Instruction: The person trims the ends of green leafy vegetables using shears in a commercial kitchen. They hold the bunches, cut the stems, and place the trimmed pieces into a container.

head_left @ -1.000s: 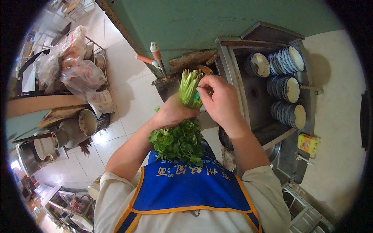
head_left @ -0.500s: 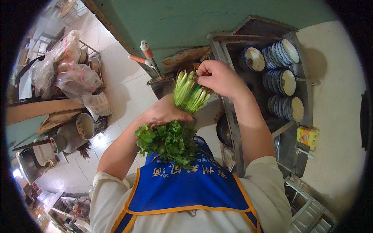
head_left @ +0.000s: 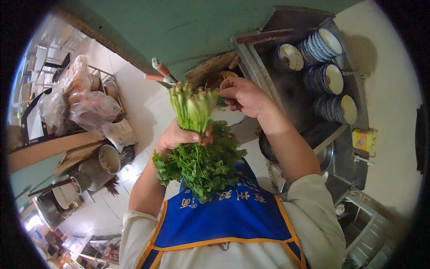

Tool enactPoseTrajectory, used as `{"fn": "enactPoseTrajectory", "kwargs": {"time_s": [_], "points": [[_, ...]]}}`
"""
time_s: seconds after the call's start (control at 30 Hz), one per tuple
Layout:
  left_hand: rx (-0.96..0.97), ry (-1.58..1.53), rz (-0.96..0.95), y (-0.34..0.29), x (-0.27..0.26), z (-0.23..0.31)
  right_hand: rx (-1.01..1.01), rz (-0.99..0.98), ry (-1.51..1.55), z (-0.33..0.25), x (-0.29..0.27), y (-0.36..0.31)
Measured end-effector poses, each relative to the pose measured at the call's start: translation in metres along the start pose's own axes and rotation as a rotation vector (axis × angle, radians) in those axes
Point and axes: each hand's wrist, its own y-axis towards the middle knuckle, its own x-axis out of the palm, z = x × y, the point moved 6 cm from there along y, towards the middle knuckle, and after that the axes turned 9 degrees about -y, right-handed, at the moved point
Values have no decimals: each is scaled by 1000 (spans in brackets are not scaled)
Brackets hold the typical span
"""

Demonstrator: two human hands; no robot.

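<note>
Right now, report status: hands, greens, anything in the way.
Left hand gripping bunch of leafy greens, cut stems up. Right hand pinching at the stem tips. Stacked bowls off to the right, nothing between the hands.

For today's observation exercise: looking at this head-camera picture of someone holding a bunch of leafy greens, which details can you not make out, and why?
- Left hand: palm and fingers hidden behind the bunch of greens.
- Right hand: whether its fingertips pinch anything is too small to tell.
- Stacked bowls: contents unclear, tilted near the rim.
- Plastic bags: contents blurred by glare.
- Apron: lower part cut off by the bottom edge.
</note>
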Motion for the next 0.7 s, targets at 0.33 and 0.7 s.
{"fn": "enactPoseTrajectory", "kwargs": {"time_s": [0.33,0.7], "points": [[194,-190,68,-12,-24,-8,-159,233,118,-6,8,-36],[217,-285,56,-11,-40,-10,-276,337,36,-18,-6,-54]]}}
